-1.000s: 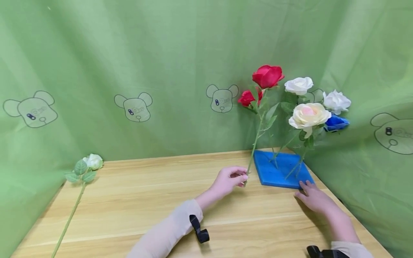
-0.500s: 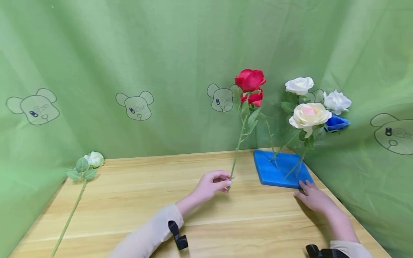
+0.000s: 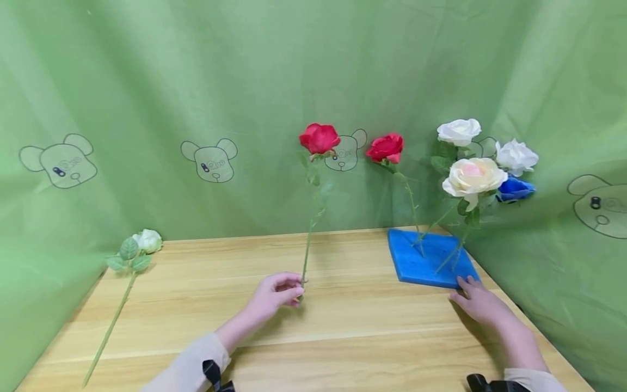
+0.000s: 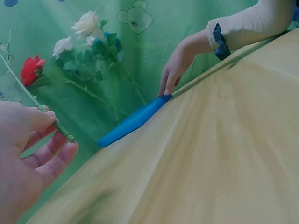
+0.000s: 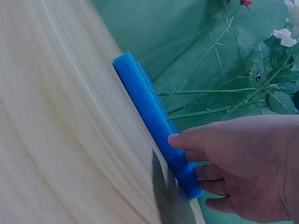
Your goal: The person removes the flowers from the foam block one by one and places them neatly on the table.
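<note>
My left hand (image 3: 271, 296) pinches the lower end of a red rose's stem (image 3: 307, 253). Its bloom (image 3: 319, 138) stands upright over the table, apart from the blue foam block (image 3: 406, 268). In the left wrist view the cut stem end (image 4: 71, 138) pokes out past the fingers. My right hand (image 3: 482, 305) rests its fingertips on the block's near right corner, also seen in the right wrist view. Stuck in the foam are another red rose (image 3: 386, 148), two white roses (image 3: 459, 132), a cream rose (image 3: 472, 177) and a blue rose (image 3: 515, 189).
A white rose (image 3: 148, 240) with green leaves lies on the wooden table (image 3: 206, 272) at the left, its stem toward the front edge. A green curtain (image 3: 264, 81) with bear-head prints hangs behind and at both sides.
My left hand has carried the red rose leftward and slightly nearer, away from the foam block, and the bloom has come lower in view. My right hand stays on the block.
</note>
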`<action>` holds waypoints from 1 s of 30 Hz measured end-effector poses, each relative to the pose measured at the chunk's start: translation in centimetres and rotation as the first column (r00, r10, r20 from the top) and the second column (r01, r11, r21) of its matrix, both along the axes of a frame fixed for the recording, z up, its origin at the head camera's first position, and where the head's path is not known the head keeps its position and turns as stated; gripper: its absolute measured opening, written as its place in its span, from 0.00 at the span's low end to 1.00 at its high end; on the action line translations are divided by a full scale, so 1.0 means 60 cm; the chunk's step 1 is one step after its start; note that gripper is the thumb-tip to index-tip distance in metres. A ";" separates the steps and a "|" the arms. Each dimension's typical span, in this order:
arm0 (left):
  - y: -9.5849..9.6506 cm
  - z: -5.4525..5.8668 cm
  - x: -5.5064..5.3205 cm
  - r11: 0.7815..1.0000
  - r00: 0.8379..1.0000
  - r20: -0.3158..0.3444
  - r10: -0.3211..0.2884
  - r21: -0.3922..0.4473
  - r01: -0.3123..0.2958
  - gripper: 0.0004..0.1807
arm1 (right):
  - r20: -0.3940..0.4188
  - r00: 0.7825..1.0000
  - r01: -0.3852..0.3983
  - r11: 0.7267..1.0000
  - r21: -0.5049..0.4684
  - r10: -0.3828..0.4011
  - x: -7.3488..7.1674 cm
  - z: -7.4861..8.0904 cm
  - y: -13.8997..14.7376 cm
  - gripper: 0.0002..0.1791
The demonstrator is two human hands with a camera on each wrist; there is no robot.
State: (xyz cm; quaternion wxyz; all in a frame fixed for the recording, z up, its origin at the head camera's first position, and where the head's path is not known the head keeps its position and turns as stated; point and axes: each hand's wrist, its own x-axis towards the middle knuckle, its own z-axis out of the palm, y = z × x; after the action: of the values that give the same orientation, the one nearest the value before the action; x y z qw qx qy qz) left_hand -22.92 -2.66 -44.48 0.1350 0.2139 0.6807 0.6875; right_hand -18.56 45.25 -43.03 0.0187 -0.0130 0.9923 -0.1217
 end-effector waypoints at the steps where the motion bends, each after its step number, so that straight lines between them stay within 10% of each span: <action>1: -0.009 -0.001 0.003 1.000 1.000 0.003 0.004 -0.001 -0.004 0.20 | 0.002 1.000 0.001 1.000 0.000 -0.001 0.000 -0.001 0.001 0.38; 30: -0.196 -0.016 0.080 0.980 0.981 0.069 0.183 -0.091 -0.177 0.27 | 0.034 0.999 -0.003 1.000 0.000 0.003 -0.004 0.002 0.003 0.39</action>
State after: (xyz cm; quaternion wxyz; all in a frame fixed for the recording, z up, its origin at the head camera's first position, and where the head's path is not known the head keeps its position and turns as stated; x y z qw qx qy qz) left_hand -18.11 -14.45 -45.46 0.1073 0.1189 0.7200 0.6752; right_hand -18.79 45.46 -42.90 0.0359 -0.0126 0.9918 -0.1220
